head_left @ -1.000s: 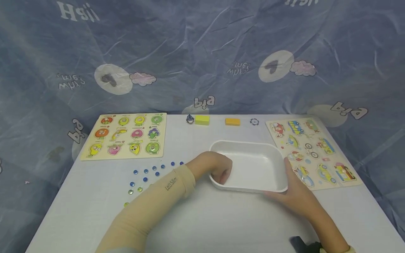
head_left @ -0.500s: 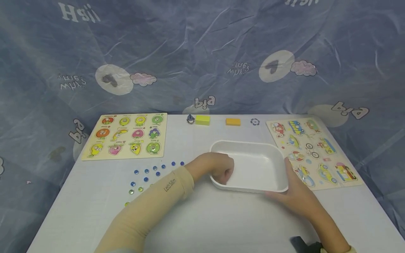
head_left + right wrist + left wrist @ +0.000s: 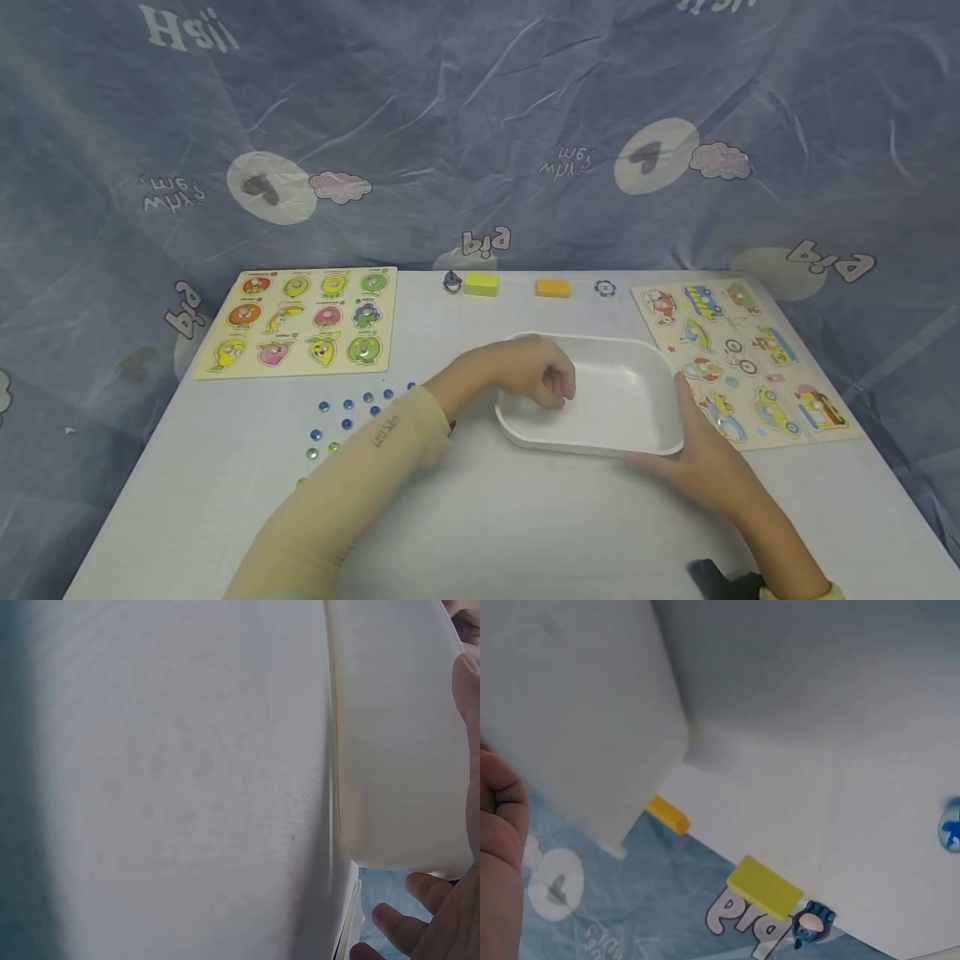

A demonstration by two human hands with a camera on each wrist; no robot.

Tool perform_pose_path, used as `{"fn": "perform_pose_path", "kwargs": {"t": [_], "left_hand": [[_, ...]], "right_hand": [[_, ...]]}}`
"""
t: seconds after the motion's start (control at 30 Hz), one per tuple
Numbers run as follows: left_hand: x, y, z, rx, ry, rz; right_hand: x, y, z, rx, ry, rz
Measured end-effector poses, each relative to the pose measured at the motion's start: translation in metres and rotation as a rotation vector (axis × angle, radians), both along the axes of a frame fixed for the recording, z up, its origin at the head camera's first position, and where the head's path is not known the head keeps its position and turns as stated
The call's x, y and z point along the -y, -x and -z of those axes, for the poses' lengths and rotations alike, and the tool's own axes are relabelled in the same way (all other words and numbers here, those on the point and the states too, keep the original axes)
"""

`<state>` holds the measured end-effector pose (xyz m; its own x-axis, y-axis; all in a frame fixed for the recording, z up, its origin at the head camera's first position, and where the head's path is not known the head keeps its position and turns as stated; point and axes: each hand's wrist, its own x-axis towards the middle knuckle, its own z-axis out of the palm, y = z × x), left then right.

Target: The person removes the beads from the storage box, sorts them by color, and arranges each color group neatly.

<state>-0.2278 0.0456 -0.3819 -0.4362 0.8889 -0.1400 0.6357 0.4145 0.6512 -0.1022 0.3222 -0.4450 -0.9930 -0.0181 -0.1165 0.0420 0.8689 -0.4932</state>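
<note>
My left hand (image 3: 532, 371) is over the left part of a deep white tray (image 3: 592, 450), fingers curled and fingertips together. A small dark piece (image 3: 560, 403) shows at the fingertips, mostly hidden. In the left wrist view, the curled left hand (image 3: 499, 847) is at the left edge, beyond the tray's wall (image 3: 577, 712). My right hand (image 3: 701, 458) grips the tray's right end, thumb along the near side and fingers at the far side. The right wrist view shows the right hand (image 3: 457, 900) around the tray's pale outer wall (image 3: 405, 750).
Several blue glass beads (image 3: 347, 424) and green ones (image 3: 312, 454) lie left of the tray, partly behind the sleeve (image 3: 360, 492). A fruit puzzle board (image 3: 296, 325) is at the back left, a vehicle board (image 3: 742, 367) right. Yellow-green (image 3: 481, 284) and orange blocks (image 3: 552, 288) line the back.
My left hand has lifted from the tray's near left corner, moving up and right, its fingertips now over the tray's inside. The right hand and the tray have stayed in place.
</note>
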Motion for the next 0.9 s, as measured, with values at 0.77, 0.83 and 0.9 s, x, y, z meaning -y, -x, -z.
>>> {"fn": "perform_pose_path", "kwargs": {"t": [0.77, 0.83, 0.9], "left_hand": [[0.090, -0.009, -0.051, -0.071, -0.185, -0.294], [0.100, -0.010, -0.049, -0.076, -0.206, -0.332], [0.110, -0.012, -0.047, -0.082, -0.228, -0.365]], "right_hand": [[-0.001, -0.001, 0.000, 0.010, -0.020, -0.010], [-0.001, 0.000, 0.001, 0.009, -0.024, -0.008], [-0.001, 0.000, 0.001, 0.010, -0.025, -0.007]]}}
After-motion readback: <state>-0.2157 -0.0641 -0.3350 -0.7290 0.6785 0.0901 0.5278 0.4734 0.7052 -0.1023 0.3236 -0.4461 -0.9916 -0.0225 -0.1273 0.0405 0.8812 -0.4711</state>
